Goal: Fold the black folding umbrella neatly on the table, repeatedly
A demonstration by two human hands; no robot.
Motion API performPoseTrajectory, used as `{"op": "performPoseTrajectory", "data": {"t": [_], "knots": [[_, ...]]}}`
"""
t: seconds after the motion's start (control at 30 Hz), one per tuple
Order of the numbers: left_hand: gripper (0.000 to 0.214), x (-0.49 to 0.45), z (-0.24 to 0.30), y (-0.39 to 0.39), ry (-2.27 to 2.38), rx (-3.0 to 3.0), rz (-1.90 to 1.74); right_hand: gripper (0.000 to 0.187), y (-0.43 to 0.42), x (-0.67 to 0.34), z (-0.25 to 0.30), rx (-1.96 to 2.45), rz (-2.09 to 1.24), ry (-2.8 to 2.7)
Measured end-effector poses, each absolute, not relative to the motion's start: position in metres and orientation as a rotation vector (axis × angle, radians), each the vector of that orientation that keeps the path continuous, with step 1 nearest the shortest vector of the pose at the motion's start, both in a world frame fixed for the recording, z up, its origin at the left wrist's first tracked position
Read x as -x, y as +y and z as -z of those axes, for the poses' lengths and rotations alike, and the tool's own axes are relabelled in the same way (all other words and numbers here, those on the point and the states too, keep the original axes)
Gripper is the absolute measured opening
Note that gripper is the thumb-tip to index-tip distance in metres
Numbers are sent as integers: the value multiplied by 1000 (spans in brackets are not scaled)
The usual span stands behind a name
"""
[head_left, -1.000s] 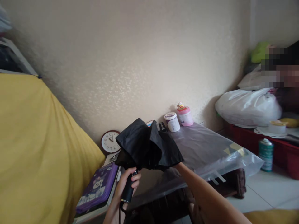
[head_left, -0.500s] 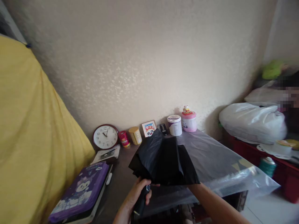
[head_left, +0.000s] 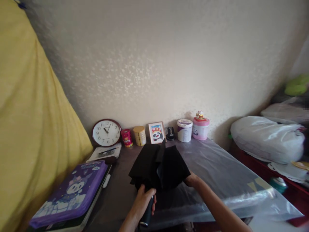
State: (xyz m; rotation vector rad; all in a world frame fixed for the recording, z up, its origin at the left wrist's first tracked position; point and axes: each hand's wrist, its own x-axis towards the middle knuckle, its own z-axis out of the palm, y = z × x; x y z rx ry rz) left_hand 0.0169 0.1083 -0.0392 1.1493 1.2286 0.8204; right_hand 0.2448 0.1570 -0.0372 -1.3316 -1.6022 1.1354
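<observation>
A black folding umbrella is in front of me over the table, its canopy loose and bunched in wide folds. My left hand is closed around its dark handle, which points down toward me. At the canopy's right edge, my right hand grips the fabric; its fingertips are hidden behind the folds.
A plastic-covered table reaches to the wall. Along the back stand a clock, a red can, a yellow can, a picture frame and two tubs. A purple case lies left, beside a yellow curtain.
My right hand has come out from behind the canopy to its right edge. The canopy's folds have shifted and look narrower. My left hand keeps its hold on the handle. The view has shifted slightly.
</observation>
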Motion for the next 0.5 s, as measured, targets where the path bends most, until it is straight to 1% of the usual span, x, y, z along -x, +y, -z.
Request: {"op": "performPoseTrajectory", "data": {"t": [0.07,0.13,0.2,0.27,0.43,0.5], "knots": [[22,-14,46,109,1310,-1161,-781,18,163,-245,40,1344,-1226,-1629],[17,-12,53,110,1378,-1185,-736,10,167,-247,40,1381,-1285,-1675],[17,-10,58,109,1434,-1228,-697,13,169,-251,39,1475,-1237,-1738],[25,-9,62,108,1484,-1293,-659,16,169,-258,38,1590,-1133,-1818],[62,-6,60,102,1559,-1454,-527,18,166,-280,39,1739,-877,-1944],[70,-4,56,99,1566,-1534,-453,20,166,-290,42,1781,-800,-1966]]}}
